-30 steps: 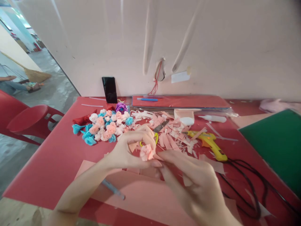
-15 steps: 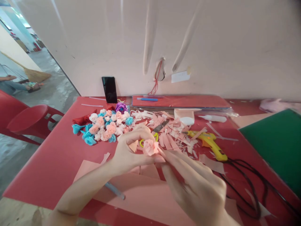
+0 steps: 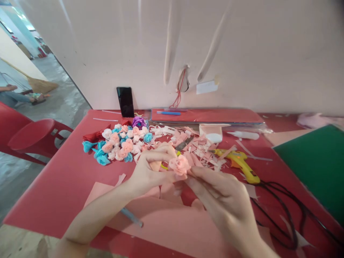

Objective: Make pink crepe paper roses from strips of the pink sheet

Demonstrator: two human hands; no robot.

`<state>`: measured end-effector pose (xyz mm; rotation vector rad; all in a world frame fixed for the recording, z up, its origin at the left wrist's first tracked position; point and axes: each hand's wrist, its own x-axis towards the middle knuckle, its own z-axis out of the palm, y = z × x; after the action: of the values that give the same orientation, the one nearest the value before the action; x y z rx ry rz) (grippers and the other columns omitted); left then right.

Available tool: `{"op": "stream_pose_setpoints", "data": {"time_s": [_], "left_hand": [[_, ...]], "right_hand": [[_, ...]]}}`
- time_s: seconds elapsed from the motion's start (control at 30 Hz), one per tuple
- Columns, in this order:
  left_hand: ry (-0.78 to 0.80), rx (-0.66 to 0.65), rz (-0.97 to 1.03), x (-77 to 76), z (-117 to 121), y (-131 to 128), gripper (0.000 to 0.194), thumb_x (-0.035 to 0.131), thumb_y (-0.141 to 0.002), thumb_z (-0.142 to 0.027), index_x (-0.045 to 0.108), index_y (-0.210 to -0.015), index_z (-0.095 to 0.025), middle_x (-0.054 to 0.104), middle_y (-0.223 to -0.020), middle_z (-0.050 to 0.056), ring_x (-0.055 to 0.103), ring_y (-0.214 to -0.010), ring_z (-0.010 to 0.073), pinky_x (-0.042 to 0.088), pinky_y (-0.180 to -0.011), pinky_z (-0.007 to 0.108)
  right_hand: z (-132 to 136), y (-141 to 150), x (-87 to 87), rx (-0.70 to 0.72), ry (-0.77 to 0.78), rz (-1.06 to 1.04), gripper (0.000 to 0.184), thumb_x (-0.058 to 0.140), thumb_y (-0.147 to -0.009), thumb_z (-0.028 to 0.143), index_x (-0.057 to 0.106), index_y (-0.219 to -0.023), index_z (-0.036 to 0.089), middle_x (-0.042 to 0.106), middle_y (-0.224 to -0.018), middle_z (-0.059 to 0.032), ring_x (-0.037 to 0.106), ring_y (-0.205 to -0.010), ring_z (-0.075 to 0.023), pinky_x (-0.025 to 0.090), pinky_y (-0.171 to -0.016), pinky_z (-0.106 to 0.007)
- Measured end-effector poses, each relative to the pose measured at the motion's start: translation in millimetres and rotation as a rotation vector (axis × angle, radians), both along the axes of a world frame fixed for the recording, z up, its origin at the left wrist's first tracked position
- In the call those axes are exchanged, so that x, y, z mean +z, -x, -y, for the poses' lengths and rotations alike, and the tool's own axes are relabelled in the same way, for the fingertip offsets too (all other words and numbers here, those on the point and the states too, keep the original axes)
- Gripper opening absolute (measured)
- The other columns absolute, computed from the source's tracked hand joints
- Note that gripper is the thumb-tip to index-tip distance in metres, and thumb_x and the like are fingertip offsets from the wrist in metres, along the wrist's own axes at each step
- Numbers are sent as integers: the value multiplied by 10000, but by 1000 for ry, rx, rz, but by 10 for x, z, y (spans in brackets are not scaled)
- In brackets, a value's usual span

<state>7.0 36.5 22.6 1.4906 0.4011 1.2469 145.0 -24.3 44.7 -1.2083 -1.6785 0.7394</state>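
Observation:
A pink paper flower [image 3: 179, 165] is held up over the table, its ruffled petals facing me. My left hand [image 3: 150, 168] is closed around its left side, fingers and thumb pinching it. From the right, my right hand [image 3: 220, 193] grips the flower's base between thumb and fingertips; the base itself is mostly hidden. Beneath my hands lie pink paper sheets [image 3: 172, 218] and a grey pen [image 3: 131, 216]. Yellow-handled scissors [image 3: 184, 144] rest partly hidden behind my left hand, among pink paper scraps [image 3: 193, 161].
Finished paper flowers [image 3: 115, 145] are heaped at the left. A yellow glue gun [image 3: 242, 163] with a black cord [image 3: 285, 200] lies right, near a green board [image 3: 314, 165]. A phone [image 3: 125, 102] leans on the wall; a red chair [image 3: 34, 134] stands left of the table.
The flower has shifted a little right and up in my hands and turned, with its petals looking fuller. My right fingers have moved along its base. The table items stay put.

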Motion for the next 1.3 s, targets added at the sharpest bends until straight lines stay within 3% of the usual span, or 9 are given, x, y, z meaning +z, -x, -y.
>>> {"op": "stream_pose_setpoints", "data": {"time_s": [0.17,0.4,0.5,0.6,0.77,0.93,1.07,1.2,1.3], "left_hand": [[28,154,-66,-27,36,-6,176,678,-643,-98,549,-547,-172,457,-572,-39,419,-593,93,342,-548,253],[-147,324,-173,6,66,-20,247,667,-691,-163,474,-537,-169,406,-532,-48,371,-579,101,322,-557,267],[-185,353,-217,0,63,-15,169,713,-700,-303,580,-710,-199,504,-655,-21,460,-640,122,383,-585,275],[-311,432,-212,2,58,16,267,725,-701,-319,582,-905,-223,548,-796,1,515,-739,138,425,-661,292],[-688,627,-280,65,58,83,67,651,-768,-171,590,-774,-200,508,-705,-10,465,-684,131,399,-673,315],[-871,790,-372,82,51,99,112,635,-768,-150,627,-819,-249,519,-634,-11,452,-675,159,384,-651,334],[-994,849,-436,55,44,98,115,659,-748,-162,639,-837,-233,525,-616,-8,438,-666,162,373,-670,345],[-1012,861,-416,56,68,89,113,673,-730,-139,626,-800,-215,517,-607,-14,426,-651,154,376,-689,344],[-844,768,-381,79,91,77,105,667,-745,-180,568,-724,-206,533,-626,-16,460,-655,149,391,-670,337]], "right_hand": [[-49,36,-32,-63,-109,91,213,479,-801,128,620,-654,187,638,-551,6,593,-464,-120,497,-455,-184],[-63,90,-121,-224,-299,237,259,473,-804,131,586,-577,183,490,-432,34,426,-354,-78,370,-330,-167],[-69,63,-147,-200,-221,157,240,475,-808,134,641,-642,183,532,-456,32,474,-374,-85,401,-354,-164],[-77,34,-131,-175,-134,49,241,501,-824,192,675,-658,189,565,-461,30,497,-373,-91,413,-357,-166],[-73,21,-49,-116,40,-73,272,511,-855,295,726,-708,214,658,-547,-4,602,-479,-131,509,-455,-196],[-69,45,-32,-80,14,-81,278,480,-858,258,712,-710,215,662,-560,-4,601,-482,-134,513,-449,-201],[-52,64,-114,-89,-6,-46,262,464,-839,217,659,-667,190,609,-516,0,557,-453,-125,486,-428,-193],[-28,68,-188,-79,-31,-50,222,450,-810,160,616,-663,179,577,-523,10,534,-453,-112,458,-427,-185],[-41,74,-149,-58,-26,-82,227,459,-814,142,634,-674,183,600,-547,10,561,-480,-116,462,-446,-182]]}}
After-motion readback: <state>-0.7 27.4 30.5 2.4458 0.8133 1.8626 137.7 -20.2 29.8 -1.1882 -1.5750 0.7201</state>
